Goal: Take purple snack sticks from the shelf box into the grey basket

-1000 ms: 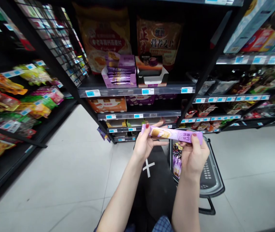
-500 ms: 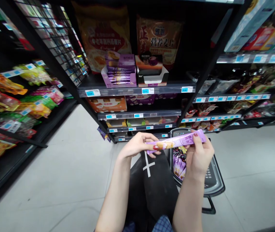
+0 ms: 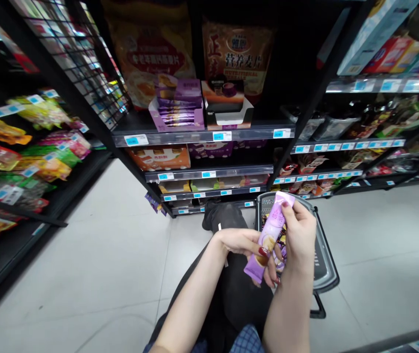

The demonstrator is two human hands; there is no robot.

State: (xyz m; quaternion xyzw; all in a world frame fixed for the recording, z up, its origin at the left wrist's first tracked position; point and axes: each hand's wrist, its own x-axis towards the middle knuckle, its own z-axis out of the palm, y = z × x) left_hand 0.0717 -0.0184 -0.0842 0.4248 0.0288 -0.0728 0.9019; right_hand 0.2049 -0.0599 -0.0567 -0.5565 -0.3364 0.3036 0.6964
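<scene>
A purple stick sachet (image 3: 269,235) with a cup picture slants between my two hands above my knees. My left hand (image 3: 248,245) pinches its lower part, the thumb lying on the printed front. My right hand (image 3: 300,228) grips the upper end between thumb and fingers. Just beneath and beyond the right hand is a dark grey shopping basket (image 3: 329,274) on the floor. Several purple sachets (image 3: 280,258) lie inside it, partly hidden by my hands.
Ahead stands a black shelf (image 3: 180,136) with an opened purple box of sachets (image 3: 176,105) and a mostly emptied brown-and-white box (image 3: 227,108). Large cereal bags (image 3: 237,54) stand behind. Snack racks (image 3: 43,162) rise at the left, and more shelves (image 3: 345,144) run right.
The sachet has turned from nearly level to a steep slant, its left end now low and nearer me. My left hand has moved down and right with it.
</scene>
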